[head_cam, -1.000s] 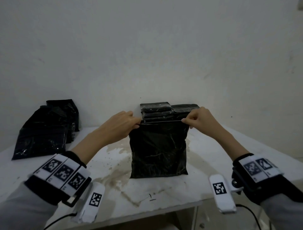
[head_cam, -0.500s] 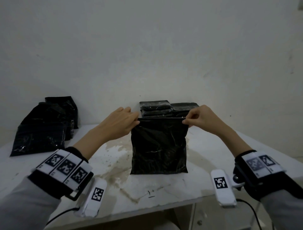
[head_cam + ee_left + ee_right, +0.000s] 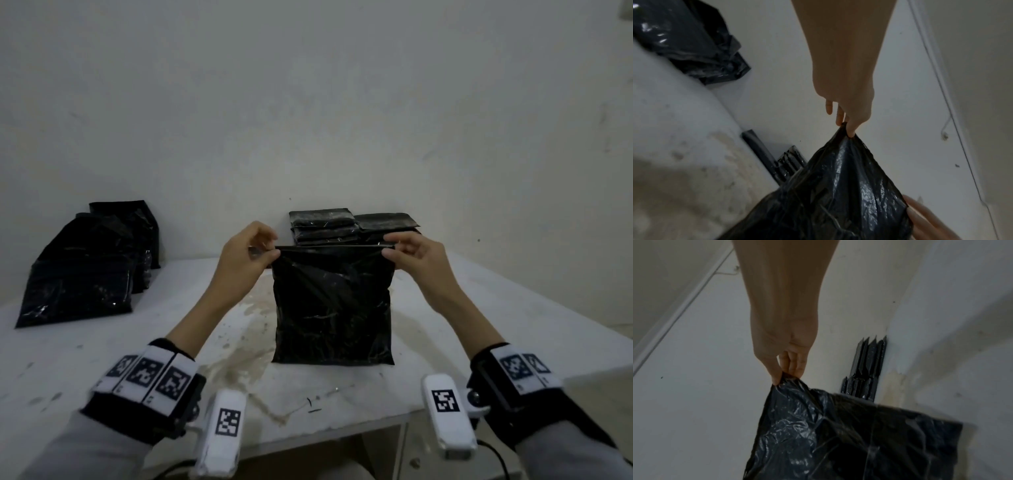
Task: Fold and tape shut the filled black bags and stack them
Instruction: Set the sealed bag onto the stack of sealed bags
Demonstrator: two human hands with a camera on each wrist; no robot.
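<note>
Your fingers pinch the top corners of the black bag [image 3: 332, 305]: left hand [image 3: 245, 255] on its left corner, right hand [image 3: 416, 257] on its right, spare fingers loosely curled. It stands upright mid-table [image 3: 513, 329], top edge stretched straight, contents hidden. Behind it, the stack of folded bags [image 3: 352, 226] against the far wall is partly covered. Only the head view shows the loose bags [image 3: 85, 263] far left whole; the wrist views are blurred
</note>
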